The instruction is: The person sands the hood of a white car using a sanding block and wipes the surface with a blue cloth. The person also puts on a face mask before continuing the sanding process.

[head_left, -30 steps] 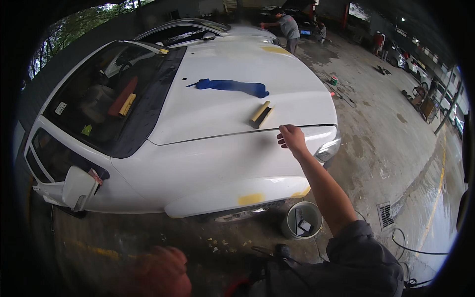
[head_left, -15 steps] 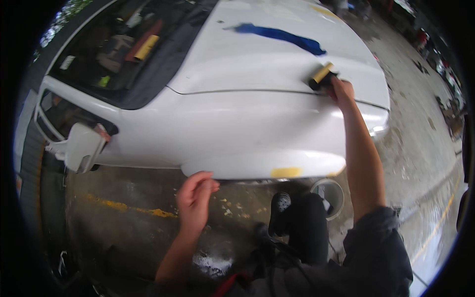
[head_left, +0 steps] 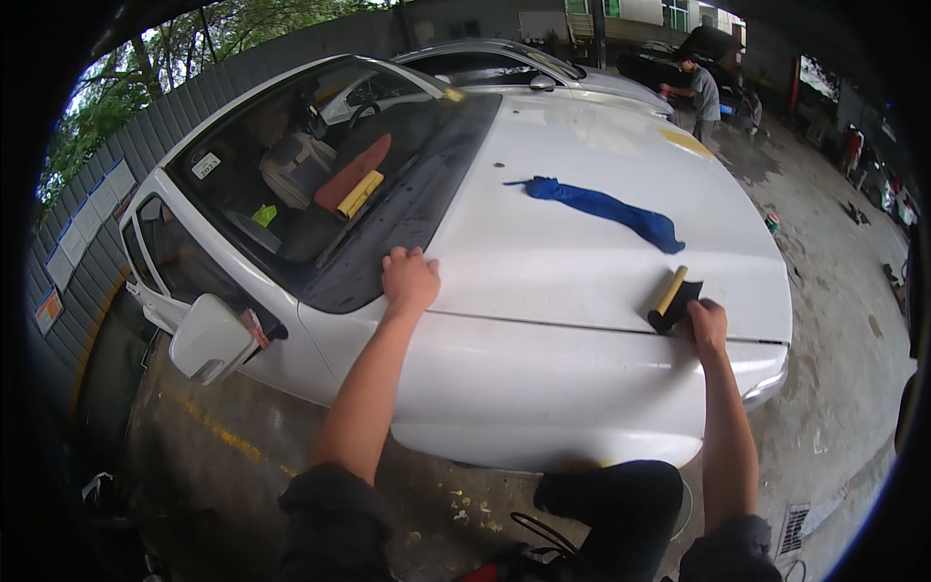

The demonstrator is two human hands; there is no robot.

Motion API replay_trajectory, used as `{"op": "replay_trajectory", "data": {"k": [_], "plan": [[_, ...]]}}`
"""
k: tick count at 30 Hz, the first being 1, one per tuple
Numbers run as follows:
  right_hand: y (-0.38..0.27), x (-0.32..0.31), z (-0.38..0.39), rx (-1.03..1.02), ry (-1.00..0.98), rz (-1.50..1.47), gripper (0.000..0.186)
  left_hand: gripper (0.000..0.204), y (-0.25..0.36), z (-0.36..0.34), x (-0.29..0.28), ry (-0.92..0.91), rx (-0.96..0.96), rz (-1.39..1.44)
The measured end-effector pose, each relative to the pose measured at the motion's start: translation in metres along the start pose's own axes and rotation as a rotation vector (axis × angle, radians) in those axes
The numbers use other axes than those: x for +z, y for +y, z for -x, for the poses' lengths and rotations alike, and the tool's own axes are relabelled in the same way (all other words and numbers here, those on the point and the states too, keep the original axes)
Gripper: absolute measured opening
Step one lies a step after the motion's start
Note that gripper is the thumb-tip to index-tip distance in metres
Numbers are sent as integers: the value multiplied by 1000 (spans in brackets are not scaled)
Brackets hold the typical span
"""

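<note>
Head view: a curled sheet (head_left: 680, 302), yellow on its outer side and black on its inner side, is at the near edge of the white hood (head_left: 572, 276), toward the hood's front end. The right hand (head_left: 709, 323) has it by the black free end; this grip is closed, with the fingers bent around the sheet's edge. The left hand (head_left: 410, 281) lies with its back upward at the rear near corner of the hood. Its fingers are bent, but the palm is hidden, so I cannot tell if this grip is open or closed.

On the hood, beyond the sheet and apart from it, a long blue cloth (head_left: 611, 208) is stretched, with a thin tail at its rear end. A yellow patch (head_left: 687, 143) marks the hood's far front corner. Behind the hood, through the windshield (head_left: 247, 221), a yellow roll (head_left: 361, 195) is seen next to a flat red object (head_left: 355, 169). Further to the rear of the hood stands the white side mirror (head_left: 206, 339). Below the hood's near edge is the white front fender (head_left: 553, 378). Beyond the hood's far side is a silver car (head_left: 601, 83), and past its far front corner stands a co-worker (head_left: 705, 92) in a grey shirt.
</note>
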State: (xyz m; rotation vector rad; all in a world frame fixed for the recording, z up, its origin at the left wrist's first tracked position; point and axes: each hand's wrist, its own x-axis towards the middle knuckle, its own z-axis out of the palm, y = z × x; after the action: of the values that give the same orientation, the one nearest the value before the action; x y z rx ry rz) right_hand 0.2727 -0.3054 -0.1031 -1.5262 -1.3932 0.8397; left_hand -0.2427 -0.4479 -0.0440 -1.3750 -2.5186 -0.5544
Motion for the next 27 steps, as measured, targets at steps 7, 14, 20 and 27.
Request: {"op": "replay_trajectory", "data": {"k": [7, 14, 20, 27], "plan": [[-25, -15, -4, 106, -292, -121, 19, 47, 42, -42, -15, -191, -141, -80], [-64, -25, -39, -101, -360, -17, 14, 40, 24, -118, -17, -214, 62, 65], [-10, -11, -86, -439, -132, 1, 7, 41, -7, -207, 18, 231, 284, -105], [-10, 5, -82, -422, -104, 51, 13, 44, -18, -261, 80, 259, 66, -426]]}}
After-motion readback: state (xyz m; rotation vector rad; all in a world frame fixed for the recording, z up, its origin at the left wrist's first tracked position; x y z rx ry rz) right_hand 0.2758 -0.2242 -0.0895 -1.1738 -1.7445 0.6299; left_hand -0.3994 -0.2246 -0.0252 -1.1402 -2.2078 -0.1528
